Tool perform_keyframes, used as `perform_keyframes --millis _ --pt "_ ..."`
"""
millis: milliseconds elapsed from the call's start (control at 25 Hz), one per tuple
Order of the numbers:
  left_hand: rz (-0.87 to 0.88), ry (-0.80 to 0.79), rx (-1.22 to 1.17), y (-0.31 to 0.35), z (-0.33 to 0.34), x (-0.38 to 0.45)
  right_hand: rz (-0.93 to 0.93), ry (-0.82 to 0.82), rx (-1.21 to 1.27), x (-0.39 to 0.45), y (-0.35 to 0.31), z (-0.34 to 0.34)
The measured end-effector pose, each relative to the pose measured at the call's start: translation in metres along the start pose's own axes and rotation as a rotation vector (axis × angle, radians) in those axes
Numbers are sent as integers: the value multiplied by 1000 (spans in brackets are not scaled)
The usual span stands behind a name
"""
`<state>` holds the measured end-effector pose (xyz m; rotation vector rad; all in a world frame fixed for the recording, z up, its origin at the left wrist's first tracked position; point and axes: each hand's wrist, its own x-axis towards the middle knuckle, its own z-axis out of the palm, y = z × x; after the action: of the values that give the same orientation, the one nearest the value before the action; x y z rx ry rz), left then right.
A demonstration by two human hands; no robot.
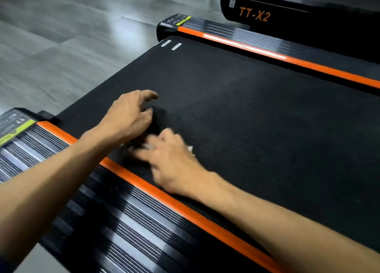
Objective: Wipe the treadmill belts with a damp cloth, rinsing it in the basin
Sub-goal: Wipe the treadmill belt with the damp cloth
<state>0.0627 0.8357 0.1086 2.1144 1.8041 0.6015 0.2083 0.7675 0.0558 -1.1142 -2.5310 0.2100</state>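
Observation:
The black treadmill belt [257,112] fills the middle of the view between orange side strips. My right hand [172,161] lies low on the belt near its near edge, blurred by motion, fingers stretched to the left. It presses on a pale cloth [190,148], of which only small white bits show past the hand. My left hand [129,116] hovers just beyond it with bent fingers pointing down at the belt. Whether these fingers pinch the cloth is hidden.
A ribbed black and silver side rail [115,221] with an orange strip [185,209] runs under my forearms. The far rail [267,46] borders the belt. A second treadmill marked TT-X2 [255,15] stands behind. Grey floor [61,46] lies to the left. No basin is in view.

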Motion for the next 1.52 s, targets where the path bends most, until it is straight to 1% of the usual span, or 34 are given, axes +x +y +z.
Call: perform_keyframes --millis 40,80,120,160,200,240,280,320,360,400,440,520,560,600,640,680,720,760,800,840,920,960,1000,1040,1080,1160,1200,1240,1280,1320,1360,1400,1440,1520 --pt "-4 6 -19 1 0 1 -67 -67 4 0 -6 0" --pt "-3 5 -29 1 1 0 -108 -91 -3 3 2 -7" --pt "-3 0 -31 0 0 -1 -102 -71 -51 7 19 -14" --pt "-3 -6 -27 -1 -1 -2 -27 -35 -132 11 40 -20" --pt "-8 -12 -20 -3 -2 -3 124 9 -223 14 67 -28" --pt "-15 -15 -14 -4 -4 -4 331 39 -283 15 97 -38" --pt "-25 -17 -8 -7 -6 -4 564 100 -269 16 121 -49" --pt "-34 -18 -8 -8 -7 -4 758 152 -238 17 133 -57" --pt "-42 -17 -13 -8 -7 -3 841 186 -246 20 131 -57" --pt "-48 -13 -20 -8 -7 -1 809 192 -260 25 118 -50" --pt "-55 -5 -29 -6 -7 1 694 175 -248 29 96 -40" --pt "-59 14 -46 -3 -6 4 343 119 -171 27 37 -14" --pt "-57 20 -53 -1 -5 4 146 46 -111 19 13 -2" --pt "-52 18 -51 0 -5 3 5 -58 -44 12 -1 3" --pt "-42 13 -38 1 -4 1 -101 -120 36 9 2 0" --pt "-31 5 -17 0 -4 -2 -194 -127 49 8 15 -5" --pt "-21 -1 4 -1 -4 -4 -233 -108 -7 10 34 -9" --pt "-15 -10 26 -3 -5 -6 -189 -79 -69 12 54 -15" --pt "-17 -24 46 -5 -6 -8 -61 -28 -138 13 77 -23" --pt "-24 -36 64 -6 -9 -10 155 22 -190 14 98 -34" --pt "-30 -39 80 -1 -15 -10 737 177 -91 21 131 -55" --pt "-22 -35 72 4 -15 -8 937 249 -57 28 134 -58" --pt "-5 -25 62 12 -14 -6 958 276 -110 36 125 -57" --pt "18 -14 51 18 -13 -4 859 279 -162 46 111 -48" --pt "39 -9 40 25 -12 -2 724 232 -132 53 90 -37" --pt "48 -23 3 36 -9 0 447 27 13 58 51 -13" --pt "45 -30 -7 39 -7 0 337 -67 38 59 47 -7" --pt "52 -29 2 41 -7 1 262 -80 46 61 54 -10" --pt "69 -26 26 41 -7 1 208 -67 -36 63 77 -18" --pt "85 -30 55 40 -8 1 194 -61 -154 61 105 -30" --pt "90 -43 81 38 -8 1 262 -32 -236 57 135 -42" --pt "85 -60 101 35 -7 0 399 22 -282 47 169 -56" --pt "70 -83 112 31 -5 -2 592 85 -292 33 198 -71" --pt "27 -142 110 27 2 -3 1033 209 -236 21 231 -92"
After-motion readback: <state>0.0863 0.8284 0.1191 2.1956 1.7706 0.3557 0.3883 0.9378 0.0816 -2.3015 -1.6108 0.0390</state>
